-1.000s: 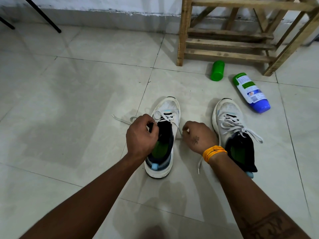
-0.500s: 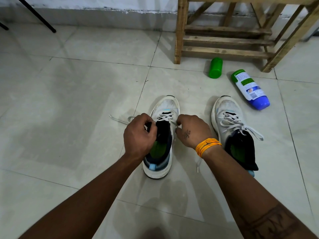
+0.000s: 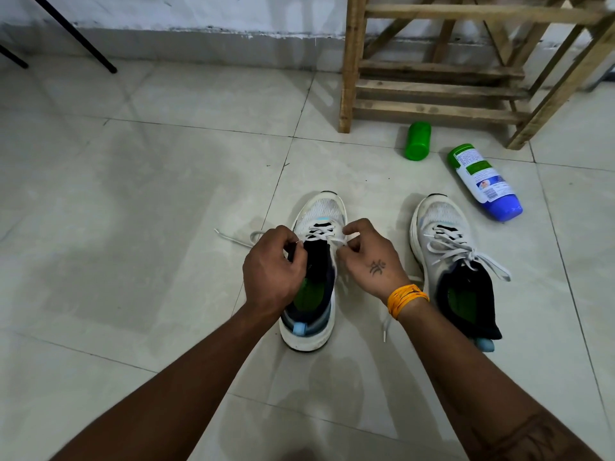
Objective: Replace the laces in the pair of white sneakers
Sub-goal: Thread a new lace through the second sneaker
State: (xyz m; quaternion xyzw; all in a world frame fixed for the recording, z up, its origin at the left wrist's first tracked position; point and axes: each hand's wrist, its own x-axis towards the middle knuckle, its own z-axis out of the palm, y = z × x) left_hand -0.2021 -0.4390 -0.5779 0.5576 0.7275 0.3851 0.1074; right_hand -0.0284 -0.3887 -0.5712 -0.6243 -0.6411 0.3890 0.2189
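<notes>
On a floor of pale glossy square tiles (image 3: 149, 201), two white mesh sneakers stand side by side at the centre and centre right of the frame, toes pointing toward the top. The left white sneaker with the dark collar and green insole (image 3: 321, 214) sits between both hands. The left hand (image 3: 271, 271) is curled over its left side, fingertips pinched together at the flat white lace (image 3: 321, 231); the right hand (image 3: 369, 257), with an orange thread band (image 3: 406, 298) at the wrist, pinches the same lace at the shoe's right edge. Only the lowest eyelets near the toe are crossed. One loose end trails left of the left hand, another lies on the tile below the right wrist.

The right white sneaker (image 3: 442, 217) stands apart, its lace loosely threaded, with a loop hanging over its right side.

In the upper right, a rough wooden slatted rack (image 3: 432, 84) stands against the wall, cut off by the top and right edges. Just below it lie a small green cylindrical plastic container (image 3: 417, 141) and, beside that, a tipped white bottle with a green top and blue base (image 3: 484, 181). Two thin black legs (image 3: 76, 38) cross the upper left corner.

The left hand hides the left eyelets and much of the tongue, so which hole the lace passes cannot be told. The bottle's label is too small to read.
</notes>
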